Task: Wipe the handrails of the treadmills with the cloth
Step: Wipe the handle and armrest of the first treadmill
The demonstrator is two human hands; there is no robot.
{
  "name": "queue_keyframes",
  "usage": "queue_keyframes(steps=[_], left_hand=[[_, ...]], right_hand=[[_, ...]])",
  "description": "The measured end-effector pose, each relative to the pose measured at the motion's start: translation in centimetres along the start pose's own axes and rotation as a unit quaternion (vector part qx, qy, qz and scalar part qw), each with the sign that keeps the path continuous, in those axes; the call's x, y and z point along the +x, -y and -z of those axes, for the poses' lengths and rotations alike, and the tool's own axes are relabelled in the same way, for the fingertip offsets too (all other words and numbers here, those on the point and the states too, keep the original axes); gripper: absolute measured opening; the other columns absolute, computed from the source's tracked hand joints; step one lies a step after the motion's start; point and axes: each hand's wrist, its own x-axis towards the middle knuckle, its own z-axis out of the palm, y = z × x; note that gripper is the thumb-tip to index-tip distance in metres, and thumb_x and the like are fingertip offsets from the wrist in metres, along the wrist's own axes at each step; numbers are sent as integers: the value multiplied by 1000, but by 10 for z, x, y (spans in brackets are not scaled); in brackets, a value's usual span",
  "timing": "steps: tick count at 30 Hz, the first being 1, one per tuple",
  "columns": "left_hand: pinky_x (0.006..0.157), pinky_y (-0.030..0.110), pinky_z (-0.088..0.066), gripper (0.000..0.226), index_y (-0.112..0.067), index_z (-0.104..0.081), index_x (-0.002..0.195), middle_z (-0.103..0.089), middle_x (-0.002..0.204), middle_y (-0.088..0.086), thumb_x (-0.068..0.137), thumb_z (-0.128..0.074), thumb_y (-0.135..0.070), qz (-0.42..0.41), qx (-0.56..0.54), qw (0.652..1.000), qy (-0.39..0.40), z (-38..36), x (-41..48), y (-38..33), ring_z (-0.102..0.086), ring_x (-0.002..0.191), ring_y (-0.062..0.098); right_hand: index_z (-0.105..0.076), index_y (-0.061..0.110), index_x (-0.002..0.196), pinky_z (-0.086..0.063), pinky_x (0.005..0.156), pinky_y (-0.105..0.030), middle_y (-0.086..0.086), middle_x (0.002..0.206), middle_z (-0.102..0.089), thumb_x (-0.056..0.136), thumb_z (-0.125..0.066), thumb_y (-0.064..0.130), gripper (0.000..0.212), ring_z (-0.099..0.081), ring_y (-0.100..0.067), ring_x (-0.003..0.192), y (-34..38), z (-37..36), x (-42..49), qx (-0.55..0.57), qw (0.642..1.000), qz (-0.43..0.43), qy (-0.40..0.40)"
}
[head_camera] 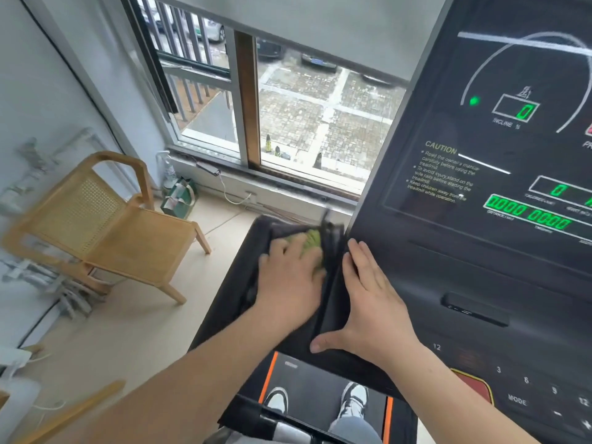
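Note:
I stand on a black treadmill and look down at its left side. My left hand (pixel 290 280) presses a green cloth (pixel 312 241) flat onto the black left handrail panel (pixel 234 293); only the cloth's far edge shows past my fingers. My right hand (pixel 368 299) rests open with straight fingers on the ridge between that panel and the console (pixel 499 187), thumb spread toward me. The console display is lit with green zeros.
A wooden chair with a woven seat (pixel 105 225) stands on the floor to the left. A spray bottle (pixel 166 169) and a green bag (pixel 179 198) sit under the window (pixel 288 107). My shoes (pixel 320 398) are on the belt below.

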Motion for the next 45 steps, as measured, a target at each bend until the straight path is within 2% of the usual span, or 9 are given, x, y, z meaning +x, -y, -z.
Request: queue_keyframes(steps=[5, 11, 16, 23, 27, 30, 33, 39, 45], left_hand=[[72, 46, -53, 43, -23, -64, 124, -55, 132, 7, 89, -48, -44, -188, 19, 982, 16, 4, -2, 41, -53, 98, 35], [70, 42, -54, 34, -25, -61, 122, -55, 125, 4, 90, -61, -37, -28, -19, 999, 14, 2, -26, 3, -51, 102, 30], [80, 38, -53, 33, -26, -56, 126, -55, 120, 0, 97, -49, -41, -93, 41, 991, 88, 26, -61, 6, -45, 111, 26], [79, 37, -38, 25, -21, -61, 120, -61, 120, 5, 95, -57, -25, -120, 217, 954, 166, 41, -16, -2, -44, 119, 27], [71, 34, -45, 12, -19, -58, 85, -65, 92, 1, 89, -54, -30, -31, 85, 973, 212, 50, -6, -14, -59, 90, 24], [67, 35, -47, 23, -12, -65, 73, -68, 78, 7, 89, -55, -26, 123, -152, 935, 296, 58, 13, -6, -63, 77, 24], [70, 39, -49, 27, -9, -69, 79, -73, 83, 9, 88, -57, -32, 198, -262, 910, 254, 54, 5, -2, -66, 81, 27], [85, 40, -52, 37, -34, -53, 126, -48, 118, -6, 91, -51, -45, 62, -146, 981, 111, 18, -83, -16, -52, 102, 19], [76, 30, -50, 34, -27, -49, 129, -39, 116, -5, 97, -51, -41, 40, -44, 996, 60, 6, -136, -11, -53, 99, 18]], right_hand=[[5, 16, 165, -3, 129, -34, 12, 164, 37, 48, -65, 96, 158, 38, -4, 147, -1, 1, -2, 9, 1000, -4, 11], [2, 14, 165, -2, 129, -34, 8, 166, 34, 50, -63, 97, 156, 35, -7, 150, 3, 1, -4, -6, 1000, -4, 3], [-34, 11, 159, -13, 128, -33, 0, 174, -1, 60, -72, 86, 130, -1, -15, 160, 12, -5, -17, -20, 1000, -2, -20], [-19, 15, 163, -20, 125, -31, 6, 172, 13, 65, -76, 80, 131, 13, -10, 158, 16, -7, -26, -9, 1000, -6, 17], [-20, 17, 163, -22, 124, -29, 11, 172, 13, 62, -79, 78, 132, 13, -5, 157, 15, -8, -28, 8, 1000, -16, 9], [-21, 17, 163, -24, 124, -30, 13, 172, 13, 60, -81, 77, 134, 13, -3, 156, 14, -10, -30, 18, 1000, -22, 5], [-21, 17, 163, -25, 125, -31, 12, 172, 12, 57, -81, 78, 136, 13, -4, 157, 15, -10, -29, 22, 999, -25, -6], [-23, 26, 163, -26, 122, -30, 9, 173, 3, 61, -81, 74, 127, 6, -7, 158, 13, -11, -29, 26, 1000, -13, -11], [-13, 9, 164, -22, 125, -36, 0, 173, 10, 56, -78, 84, 146, 11, -16, 159, 13, -5, -28, -14, 999, 4, 30]])
